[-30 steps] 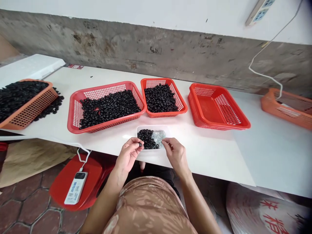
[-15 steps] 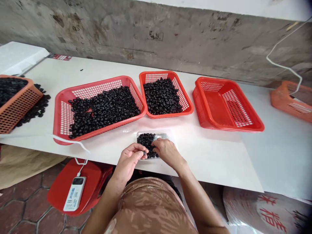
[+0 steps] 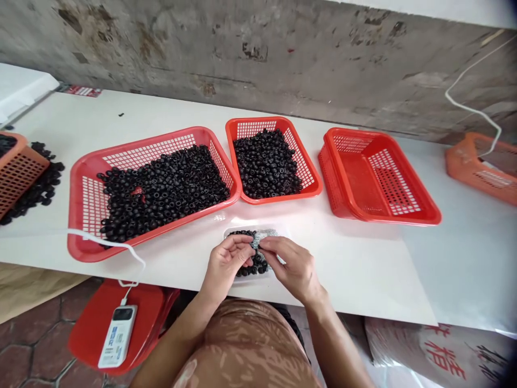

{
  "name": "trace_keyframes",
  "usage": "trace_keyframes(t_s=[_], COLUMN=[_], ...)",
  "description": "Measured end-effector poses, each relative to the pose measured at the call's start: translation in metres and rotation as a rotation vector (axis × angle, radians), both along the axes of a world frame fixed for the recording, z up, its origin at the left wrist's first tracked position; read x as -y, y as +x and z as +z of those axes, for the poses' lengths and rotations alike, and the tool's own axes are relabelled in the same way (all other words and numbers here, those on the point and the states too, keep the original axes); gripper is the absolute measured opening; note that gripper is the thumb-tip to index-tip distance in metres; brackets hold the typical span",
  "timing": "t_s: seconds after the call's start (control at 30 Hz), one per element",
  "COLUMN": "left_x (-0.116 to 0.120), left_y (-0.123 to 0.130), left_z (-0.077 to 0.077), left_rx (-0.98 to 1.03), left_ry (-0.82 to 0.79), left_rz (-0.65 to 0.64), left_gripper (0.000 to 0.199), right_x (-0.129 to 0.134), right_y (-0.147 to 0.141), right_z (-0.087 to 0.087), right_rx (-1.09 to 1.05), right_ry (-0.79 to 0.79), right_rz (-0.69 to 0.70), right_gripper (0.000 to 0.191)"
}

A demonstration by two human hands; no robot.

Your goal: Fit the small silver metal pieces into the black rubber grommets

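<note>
Over a small clear tray [image 3: 231, 230] near the table's front edge, my two hands meet fingertip to fingertip. Black ring-like parts [image 3: 258, 264] fill its left and front portion, and small silvery pieces [image 3: 270, 233] lie toward its back right. My left hand [image 3: 232, 261] pinches something small at its fingertips, too hidden to name. The thumb and forefinger of my right hand [image 3: 288, 261] are closed on something tiny that I cannot make out. Behind the tray stand a wide red basket [image 3: 91, 205] and a smaller red basket [image 3: 309, 172], both holding many black parts.
An empty red basket [image 3: 355, 188] stands at the right, an orange basket [image 3: 476, 167] beyond it. Another orange basket [image 3: 24, 172] sits far left beside loose black parts. A white cable [image 3: 117, 242] runs to a power bank [image 3: 118, 337] on a red stool [image 3: 86, 323].
My right hand has drawn back from the black parts, and its fingertips now meet those of my left hand. The left hand has shifted slightly right. The camera view has moved a little.
</note>
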State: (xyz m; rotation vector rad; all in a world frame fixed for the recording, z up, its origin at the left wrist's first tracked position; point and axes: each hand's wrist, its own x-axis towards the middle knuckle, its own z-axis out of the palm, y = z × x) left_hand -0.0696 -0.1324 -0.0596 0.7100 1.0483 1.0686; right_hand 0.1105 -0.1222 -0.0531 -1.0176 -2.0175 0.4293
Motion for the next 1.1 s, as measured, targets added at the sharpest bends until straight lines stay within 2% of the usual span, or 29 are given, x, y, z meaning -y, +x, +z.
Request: trace_keyframes(t_s=[0.17,0.27,0.37,0.47,0.6,0.9,1.1], left_x=[0.0,0.002,0.005,0.008,0.009,0.011,0.014], left_y=[0.006,0.008,0.009,0.011,0.012,0.011,0.006], left_z=[0.005,0.006,0.005,0.002,0.001,0.003,0.0], left_rx=[-0.027,-0.022,-0.015,-0.009,0.005,0.077,0.073], left_ry=[-0.028,-0.013,0.016,0.019,-0.014,-0.049,-0.022], left_rz=[-0.074,-0.076,-0.068,-0.052,-0.047,-0.066,-0.042], left_gripper=[0.035,0.032,0.029,0.028,0.03,0.029,0.028], right_x=[-0.002,0.001,0.006,0.009,0.01,0.015,0.013], right_y=[0.007,0.013,0.015,0.013,0.011,0.005,0.006], right_z=[0.012,0.016,0.017,0.018,0.018,0.006,0.007], right_rx=[0.157,0.245,0.254,0.14,0.028,-0.21,-0.23], right_ry=[0.098,0.126,0.134,0.065,-0.123,-0.291,-0.339], right_rz=[0.072,0.139,0.161,0.109,0.077,0.107,-0.01], right_gripper=[0.037,0.051,0.056,0.048,0.029,0.028,0.02])
